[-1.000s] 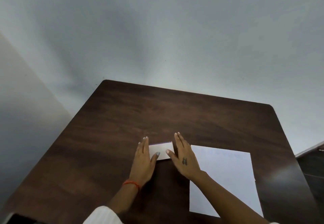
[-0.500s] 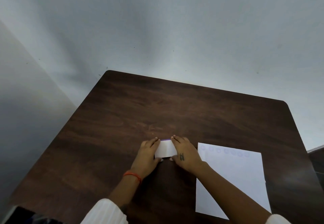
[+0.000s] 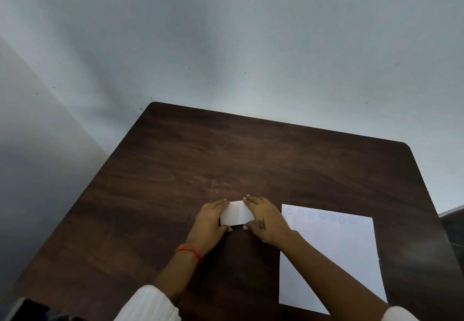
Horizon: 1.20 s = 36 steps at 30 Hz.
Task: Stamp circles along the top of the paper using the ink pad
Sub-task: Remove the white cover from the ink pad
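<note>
Head view, looking forward and down: a dark wooden worktop (image 3: 251, 160) carried the paper (image 3: 334, 253) at the right, with a row of about seven faint bluish circles (image 3: 322, 216) already stamped along its top edge; the row reached from the left corner nearly to the right one, so the stamping was judged essentially complete, with room for perhaps one more print at the far right. Just left of the paper lay a small white case, taken to be the ink pad (image 3: 237, 213), its lid apparently shut; the left hand (image 3: 209, 225) cupped its left end and the right hand (image 3: 267, 220) its right end, fingers together and thumbs tucked at the near edge, pinching the case between them; the step in hand was judged to be closing or setting aside the pad. No stamp was visible. An orange thread (image 3: 188, 251) circled the left wrist; white sleeves (image 3: 148, 304) showed at the bottom; the right forearm crossed the paper's near left corner; otherwise nothing obstructed the sheet; a plain grey wall (image 3: 226, 44) stood behind.
</note>
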### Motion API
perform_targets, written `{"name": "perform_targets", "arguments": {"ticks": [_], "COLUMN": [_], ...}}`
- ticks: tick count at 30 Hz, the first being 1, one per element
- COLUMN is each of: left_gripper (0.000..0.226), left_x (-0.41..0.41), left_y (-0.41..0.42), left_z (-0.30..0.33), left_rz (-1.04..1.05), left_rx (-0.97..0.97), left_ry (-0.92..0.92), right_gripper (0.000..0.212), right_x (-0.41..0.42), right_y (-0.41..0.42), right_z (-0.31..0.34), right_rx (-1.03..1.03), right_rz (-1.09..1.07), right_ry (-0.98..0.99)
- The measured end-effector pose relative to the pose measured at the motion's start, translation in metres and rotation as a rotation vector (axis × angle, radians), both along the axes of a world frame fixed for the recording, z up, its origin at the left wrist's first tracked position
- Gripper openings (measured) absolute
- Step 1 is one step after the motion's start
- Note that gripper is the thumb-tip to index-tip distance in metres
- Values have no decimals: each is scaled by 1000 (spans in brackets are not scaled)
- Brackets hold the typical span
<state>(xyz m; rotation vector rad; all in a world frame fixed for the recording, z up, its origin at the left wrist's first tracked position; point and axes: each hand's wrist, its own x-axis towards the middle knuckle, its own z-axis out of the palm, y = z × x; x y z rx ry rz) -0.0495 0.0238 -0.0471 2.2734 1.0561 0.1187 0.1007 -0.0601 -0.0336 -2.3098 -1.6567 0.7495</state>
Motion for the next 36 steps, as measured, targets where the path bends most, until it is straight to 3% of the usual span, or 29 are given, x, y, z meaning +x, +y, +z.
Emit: {"name": "perform_targets", "arguments": {"ticks": [16, 36], "left_gripper": [70, 74], "left_x": [-36, -108], "left_y": [26, 24], "left_z": [36, 2], "left_rz": [60, 151], "left_rx": [114, 44], "left_ry": [-45, 27], "right_gripper": [71, 73], "right_x": [-14, -69], "right_y": [31, 55], "right_z": [31, -4], "right_rx": [204, 83], "right_rz": [144, 358], "right_ry": [23, 7]}}
